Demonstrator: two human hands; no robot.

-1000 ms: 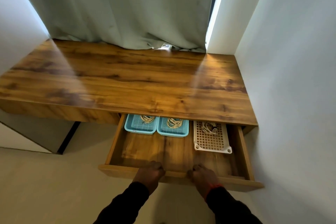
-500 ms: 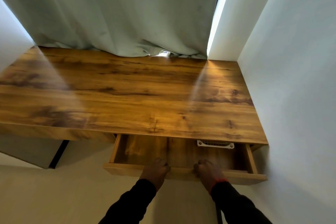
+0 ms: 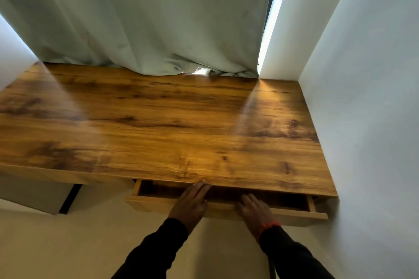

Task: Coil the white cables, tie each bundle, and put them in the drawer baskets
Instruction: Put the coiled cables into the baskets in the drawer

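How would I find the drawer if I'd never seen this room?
Find the big wooden desk below the pale curtain. Under its front edge, near the right wall, the drawer pokes out slightly. It's the only part sticking forward, with the left hand and right hand pressing on it.

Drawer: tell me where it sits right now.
In the head view the drawer sits nearly shut under the wooden desk's front edge, right of centre, with the left hand and right hand flat on its front panel.

Desk: a wooden desktop (image 3: 158, 124) with dark grain (sunlit streaks at both ends).
On it: a pale green curtain (image 3: 145, 29) hem bunched along the back edge.
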